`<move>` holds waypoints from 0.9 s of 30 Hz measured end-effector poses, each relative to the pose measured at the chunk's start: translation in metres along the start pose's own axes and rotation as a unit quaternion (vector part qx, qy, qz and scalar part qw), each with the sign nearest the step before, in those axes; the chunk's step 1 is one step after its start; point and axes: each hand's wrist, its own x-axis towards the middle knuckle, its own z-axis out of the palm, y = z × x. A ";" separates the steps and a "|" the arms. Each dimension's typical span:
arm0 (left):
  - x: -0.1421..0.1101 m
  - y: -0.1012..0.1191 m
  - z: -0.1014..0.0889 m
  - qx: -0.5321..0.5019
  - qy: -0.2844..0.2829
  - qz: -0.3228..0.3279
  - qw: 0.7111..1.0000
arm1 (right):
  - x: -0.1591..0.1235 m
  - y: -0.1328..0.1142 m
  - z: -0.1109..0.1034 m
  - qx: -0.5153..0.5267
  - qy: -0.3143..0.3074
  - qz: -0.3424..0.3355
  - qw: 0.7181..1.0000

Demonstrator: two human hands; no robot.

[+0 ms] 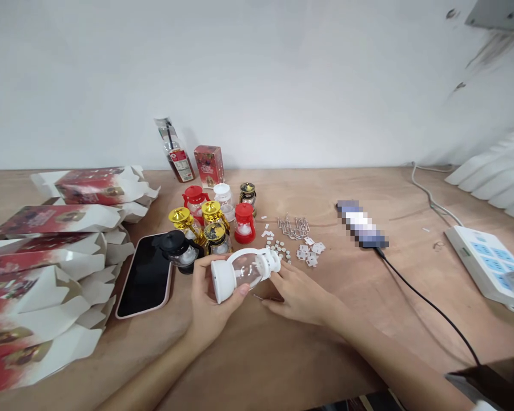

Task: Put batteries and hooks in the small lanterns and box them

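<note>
My left hand [209, 299] is closed round a small white toy lantern [244, 272] with a clear globe, held on its side just above the wooden table [334, 319]. My right hand [297, 294] rests beside the lantern's top end, its fingers pinched low on the table near a thin wire piece [268, 297]; what they hold is too small to make out. Just beyond the hands stands a cluster of little lanterns [214, 220] in red, gold, black and white.
Small white and metal parts [297, 240] lie scattered behind my right hand. A phone in a pink case [146, 275] lies at the left beside stacked flat red-and-white boxes [47, 268]. A power strip [486, 262] and black cable [428, 305] lie at the right.
</note>
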 end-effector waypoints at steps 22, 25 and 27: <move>-0.001 -0.011 0.010 -0.219 0.065 -0.324 0.918 | -0.003 0.022 0.003 0.176 0.298 -0.004 0.938; -0.002 -0.011 0.011 -0.232 0.061 -0.332 0.912 | -0.004 0.024 0.004 0.186 0.298 -0.001 0.936; -0.002 -0.010 0.011 -0.244 0.060 -0.335 0.908 | -0.004 0.024 0.004 0.195 0.290 -0.006 0.937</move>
